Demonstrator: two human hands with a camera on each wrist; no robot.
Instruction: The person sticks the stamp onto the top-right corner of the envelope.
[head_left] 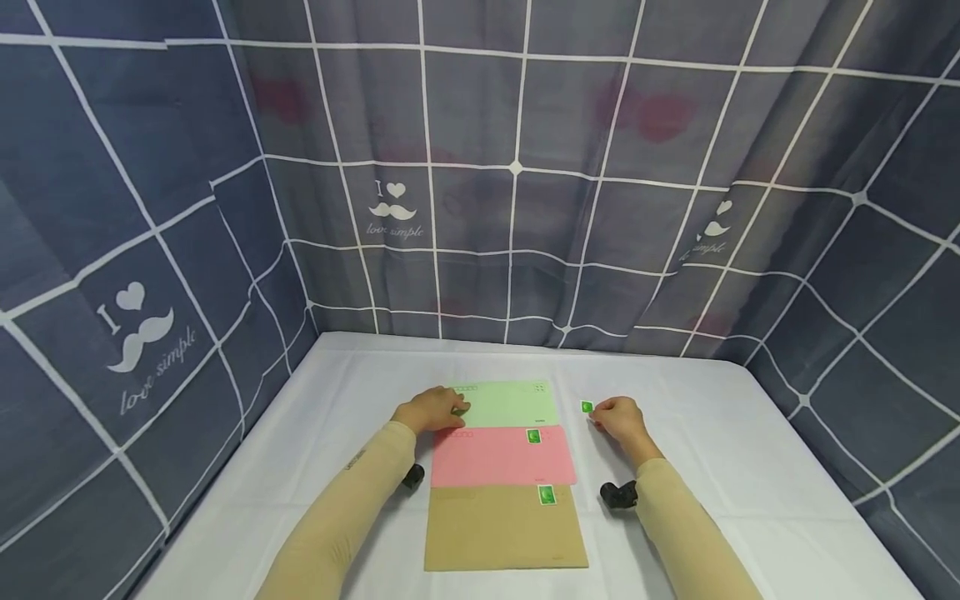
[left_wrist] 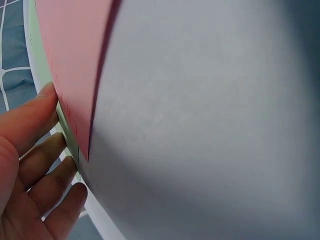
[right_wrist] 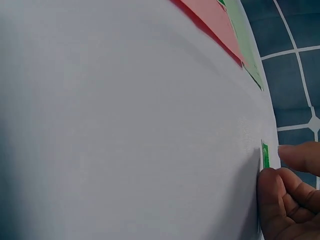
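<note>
Three envelopes lie one below another in the head view: light green [head_left: 502, 406], pink [head_left: 495, 458] and brown [head_left: 495, 533]. My left hand [head_left: 437, 408] rests its loosely bent fingers on the green envelope's left end, and its thumb lies near the border with the pink one. To the right of the green envelope, my right hand [head_left: 621, 417] pinches a small green postage stamp [head_left: 587, 407] with a white border at its fingertips. In the right wrist view the stamp [right_wrist: 266, 155] pokes out past the thumb, close over the white cloth.
A green stamp [head_left: 533, 436] sits at the pink envelope's upper right, and another stamp [head_left: 547, 495] at the brown one's. The white-covered table [head_left: 697, 417] meets a dark gridded curtain [head_left: 480, 208] at the back and sides.
</note>
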